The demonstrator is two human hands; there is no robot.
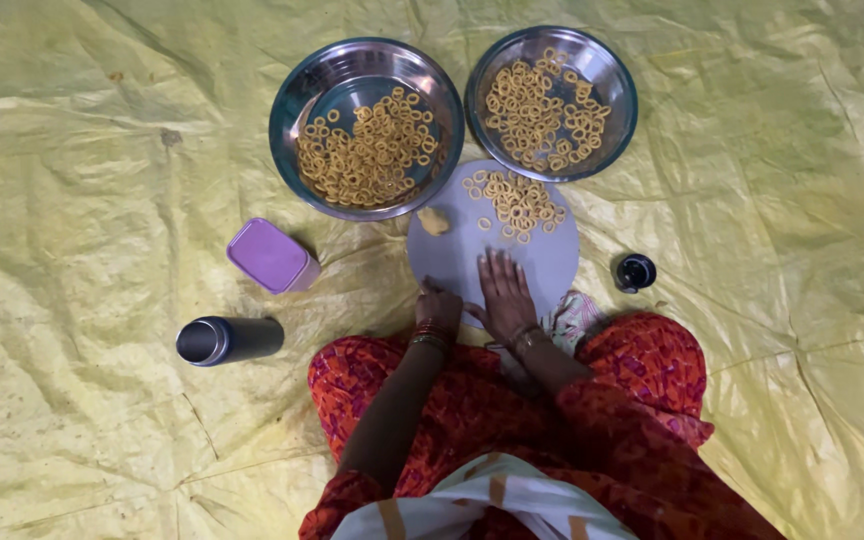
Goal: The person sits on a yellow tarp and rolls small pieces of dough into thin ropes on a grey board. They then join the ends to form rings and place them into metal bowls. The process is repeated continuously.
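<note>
A round grey board [552, 262] lies on the yellow sheet in front of my knees. My right hand [505, 292] presses flat on the board, fingers stretched forward. My left hand [438, 307] rests at the board's near-left edge, fingers curled; what it holds, if anything, is hidden. Several small dough rings [516, 202] lie on the far part of the board, and a lump of dough [434, 221] sits at its left edge. Two steel bowls stand beyond the board, the left bowl [297, 100] and the right bowl [620, 85], both with many dough rings.
A purple lidded box [272, 255] sits left of the board. A dark metal flask [229, 340] lies on its side at the near left. A small black cap [636, 271] stands to the right. The crinkled yellow sheet [82, 200] covers the floor.
</note>
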